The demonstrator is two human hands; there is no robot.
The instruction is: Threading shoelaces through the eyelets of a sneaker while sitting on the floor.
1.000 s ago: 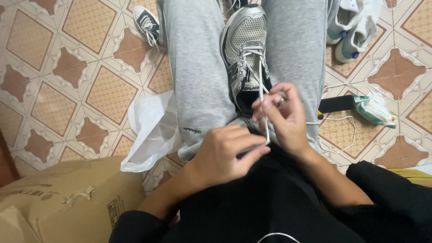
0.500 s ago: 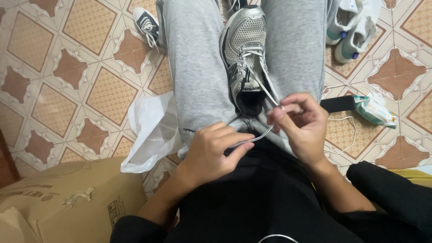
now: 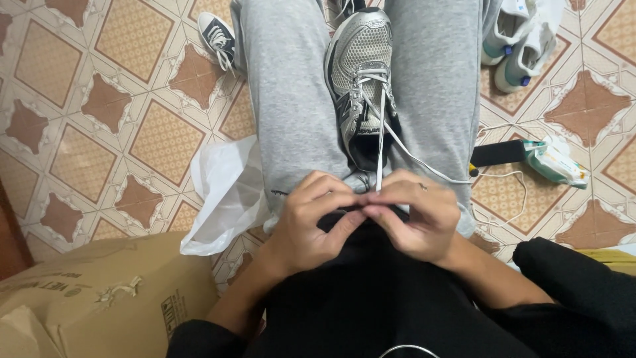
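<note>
Both hands (image 3: 371,215) pinch lace (image 3: 380,142) below sneaker (image 3: 361,73).

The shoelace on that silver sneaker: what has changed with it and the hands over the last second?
The right hand, which held the white lace raised beside the silver sneaker, has come down toward the lap. The left hand closed in, so both hands now meet fingertip to fingertip, pinching the lace end, which runs straight up to the shoe. The sneaker, plastic bag and cardboard box stayed put.
</note>
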